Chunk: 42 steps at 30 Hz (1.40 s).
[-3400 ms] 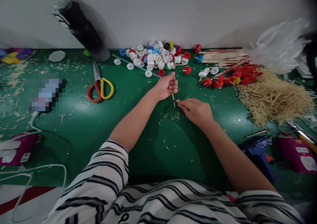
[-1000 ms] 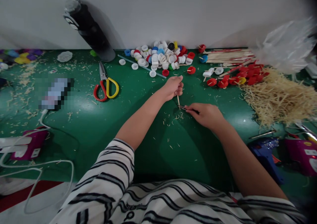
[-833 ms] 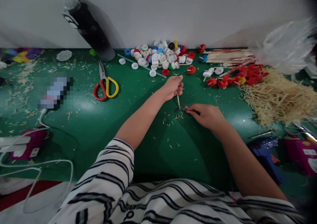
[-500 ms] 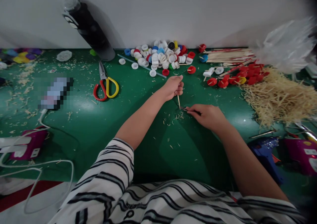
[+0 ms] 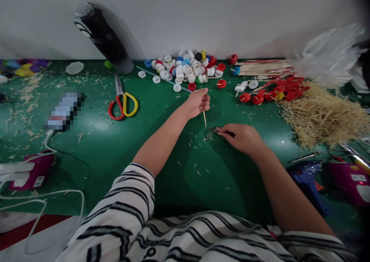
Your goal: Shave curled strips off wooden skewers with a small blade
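My left hand (image 5: 198,102) is closed around a thin wooden stick (image 5: 205,119), whose lower end points down at the green tabletop (image 5: 185,188). Just to the right, my right hand (image 5: 241,136) pinches a small dark blade (image 5: 214,130). Its grip end is hidden by my fingers. A narrow gap shows between the blade's tip and the stick. Pale wood shavings (image 5: 208,137) lie scattered beneath them. Beyond my left hand is a heap of bottle caps (image 5: 187,67), mostly white with some red and blue.
Scissors (image 5: 123,100) with red and yellow handles lie left, past them a phone (image 5: 64,109) on a cable. A black bottle (image 5: 106,42) stands near the wall. To the right are wooden sticks (image 5: 263,68), red caps on sticks (image 5: 289,88), straw (image 5: 323,113) and a blue glue gun (image 5: 309,181).
The stick's tip was touching the blade and now sits slightly apart, up and to the left. My left hand has shifted a little left; my right hand has hardly moved.
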Motion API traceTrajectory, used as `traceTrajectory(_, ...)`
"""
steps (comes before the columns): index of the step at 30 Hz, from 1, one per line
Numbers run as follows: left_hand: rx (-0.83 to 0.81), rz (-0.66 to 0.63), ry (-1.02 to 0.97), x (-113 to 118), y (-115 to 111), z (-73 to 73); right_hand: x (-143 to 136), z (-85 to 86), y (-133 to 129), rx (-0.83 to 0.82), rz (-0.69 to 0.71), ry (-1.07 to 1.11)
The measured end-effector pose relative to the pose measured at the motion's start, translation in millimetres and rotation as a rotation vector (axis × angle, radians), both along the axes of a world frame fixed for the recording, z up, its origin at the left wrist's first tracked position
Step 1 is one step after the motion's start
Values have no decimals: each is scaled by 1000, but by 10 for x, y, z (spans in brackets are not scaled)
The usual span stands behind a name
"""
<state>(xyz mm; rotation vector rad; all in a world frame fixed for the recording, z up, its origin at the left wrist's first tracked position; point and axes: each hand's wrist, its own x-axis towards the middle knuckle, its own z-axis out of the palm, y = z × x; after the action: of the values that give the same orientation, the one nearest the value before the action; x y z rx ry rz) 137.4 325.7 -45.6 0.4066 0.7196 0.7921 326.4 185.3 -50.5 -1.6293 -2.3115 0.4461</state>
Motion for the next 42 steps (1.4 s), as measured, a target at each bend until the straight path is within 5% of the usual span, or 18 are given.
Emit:
traceTrajectory(9,-88,-97,-176,-78,22,15,-101,-61,48,218,-21,110)
traceTrajectory(19,-118,-135,-267,-153,67,2,-200,-105,152,265,-28,45)
traceTrajectory(42,-78,14,-110,-23,-8,67,-233,-8,160,102,36,-126)
